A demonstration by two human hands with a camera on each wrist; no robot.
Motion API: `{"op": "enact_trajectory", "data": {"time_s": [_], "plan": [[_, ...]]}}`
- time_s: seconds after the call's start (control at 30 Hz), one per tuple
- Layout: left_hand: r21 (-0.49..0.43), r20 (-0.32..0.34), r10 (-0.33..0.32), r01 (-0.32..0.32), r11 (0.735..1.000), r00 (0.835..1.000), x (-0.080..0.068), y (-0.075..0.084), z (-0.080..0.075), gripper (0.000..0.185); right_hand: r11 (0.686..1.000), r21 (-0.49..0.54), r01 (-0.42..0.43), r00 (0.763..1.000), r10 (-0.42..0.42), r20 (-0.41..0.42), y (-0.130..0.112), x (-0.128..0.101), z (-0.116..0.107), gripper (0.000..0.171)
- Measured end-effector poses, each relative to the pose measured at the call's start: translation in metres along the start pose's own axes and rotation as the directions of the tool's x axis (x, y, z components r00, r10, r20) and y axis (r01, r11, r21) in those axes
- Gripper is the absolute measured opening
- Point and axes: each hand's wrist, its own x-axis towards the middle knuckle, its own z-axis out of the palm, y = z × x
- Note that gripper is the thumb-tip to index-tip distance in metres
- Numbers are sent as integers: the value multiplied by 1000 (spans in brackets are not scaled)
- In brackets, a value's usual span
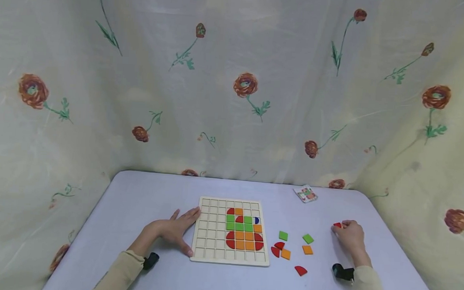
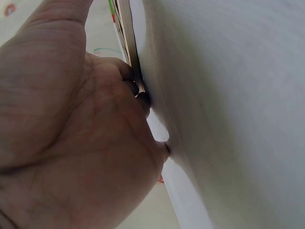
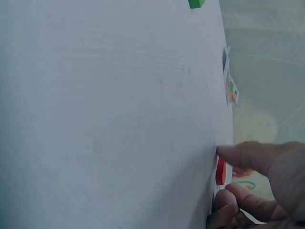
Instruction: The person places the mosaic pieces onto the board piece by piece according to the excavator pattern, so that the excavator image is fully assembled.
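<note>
A cream grid board (image 1: 209,240) lies on the table, with green, orange and red pieces and one dark blue piece (image 1: 256,220) set in its right half. My left hand (image 1: 176,229) spreads along the board's left edge, thumb at the near corner and fingertips farther up. In the left wrist view, the palm (image 2: 95,138) hides most of the board. Off to the right, my right hand (image 1: 351,239) pinches a red piece (image 3: 220,171) between thumb and fingers, low at the tabletop. Its full outline is partly hidden by the fingers.
Between board and right hand lie loose green squares (image 1: 283,236), orange squares (image 1: 307,250) and red quarter-circles (image 1: 300,270); a few overlap. A small stack of picture cards (image 1: 305,194) sits near the table's back edge. A flowered curtain (image 1: 223,153) surrounds the table.
</note>
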Motion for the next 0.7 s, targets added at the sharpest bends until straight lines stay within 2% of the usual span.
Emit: {"op": "enact_trajectory", "data": {"time_s": [0.2, 0.4, 0.53, 0.7], "plan": [[-7, 3, 6, -6, 1000, 1000, -2, 0, 0, 127, 999, -23, 41, 999, -42, -29, 2, 3, -3, 33], [12, -1, -9, 9, 1000, 1000, 0, -1, -1, 128, 999, 1, 34, 999, -34, 29, -3, 3, 0, 34], [14, -1, -8, 8, 1000, 1000, 1, -1, 0, 128, 998, 44, 33, 995, -38, 95, -17, 2, 11, 35], [10, 6, -4, 3, 1000, 1000, 1, -1, 0, 128, 992, 79, 102, 979, -114, 168, -50, -5, 33, 35]]}}
